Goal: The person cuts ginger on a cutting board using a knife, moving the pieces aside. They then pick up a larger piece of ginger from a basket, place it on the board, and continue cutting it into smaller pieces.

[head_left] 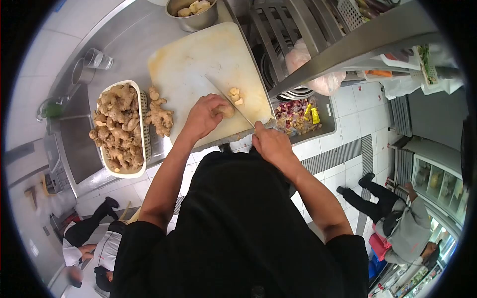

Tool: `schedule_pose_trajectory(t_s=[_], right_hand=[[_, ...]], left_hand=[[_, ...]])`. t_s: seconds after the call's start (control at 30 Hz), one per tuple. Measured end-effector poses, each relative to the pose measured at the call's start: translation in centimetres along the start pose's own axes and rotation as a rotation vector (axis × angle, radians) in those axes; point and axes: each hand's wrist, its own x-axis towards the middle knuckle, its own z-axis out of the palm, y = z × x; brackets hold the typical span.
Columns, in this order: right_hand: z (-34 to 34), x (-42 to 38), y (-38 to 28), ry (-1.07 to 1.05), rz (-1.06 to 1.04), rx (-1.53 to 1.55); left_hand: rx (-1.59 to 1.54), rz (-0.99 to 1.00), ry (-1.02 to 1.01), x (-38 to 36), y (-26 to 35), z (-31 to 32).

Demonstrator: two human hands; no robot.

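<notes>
On the worn white cutting board [198, 59], my left hand [204, 115] is closed over a piece of ginger [228, 111], fingers curled along its top. My right hand [272, 143] grips the handle of a knife [237, 111], whose blade runs up and left across the board beside the ginger. Right of the blade lie cut pieces of ginger [236, 96]. A cream plastic basket [144, 130] heaped with ginger roots [119, 124] stands to the left. Between basket and board rests a large loose ginger root [159, 115].
A steel bowl [198, 21] with pale pieces stands behind the board. A bin [325, 121] of purplish bits sits low at the right, below a steel shelf [348, 49]. Two glasses [98, 59] stand by the sink [74, 134]. Other people [405, 223] are on both sides.
</notes>
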Motion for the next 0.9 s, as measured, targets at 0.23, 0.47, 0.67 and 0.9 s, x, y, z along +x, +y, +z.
schedule_pose_trajectory(t_s=[0.23,0.47,0.67,0.9], right_hand=[[-5.8,-4.4,-0.9,-0.091,0.068,0.011],[-6.7,-7.2,-0.8,-0.237,0.132,-0.031],[0.0,-0.4,0.5,-0.044,0.014,0.039],[-4.3,-2.9,-0.7,-0.092,0.055,0.027]], left_hand=[[-0.084,-0.057,0.028,0.2,-0.3,-0.1],[-0.049,-0.047,-0.016,0.5,-0.6,-0.1],[-0.023,0.023,0.067,0.1,0.0,0.0],[-0.189,-0.099,0.092,-0.2,-0.6,0.6]])
